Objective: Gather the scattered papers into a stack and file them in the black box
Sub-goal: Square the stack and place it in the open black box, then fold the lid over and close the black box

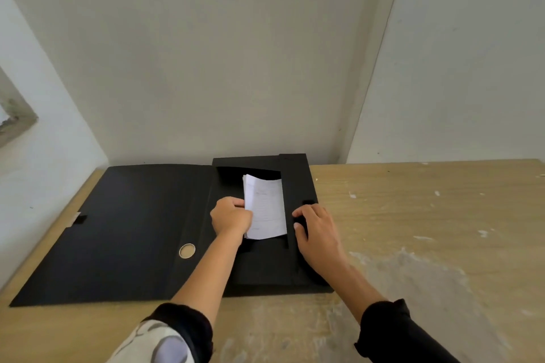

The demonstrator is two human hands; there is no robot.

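Observation:
A black file box (265,268) lies open on the wooden table, its wide lid (118,233) folded flat out to the left. A stack of white papers (267,209) sits inside the box, its left edge lifted and curled. My left hand (231,215) grips that left edge of the stack. My right hand (315,233) rests on the box's right side flap (298,183), fingers closed over the flap's edge and holding it back. The right part of the stack is tucked beneath this flap.
The wooden table (427,215) stretches to the right, marked with white paint smears. White walls stand close behind the box and along the left. A round metal ring (187,251) sits in the box's spine.

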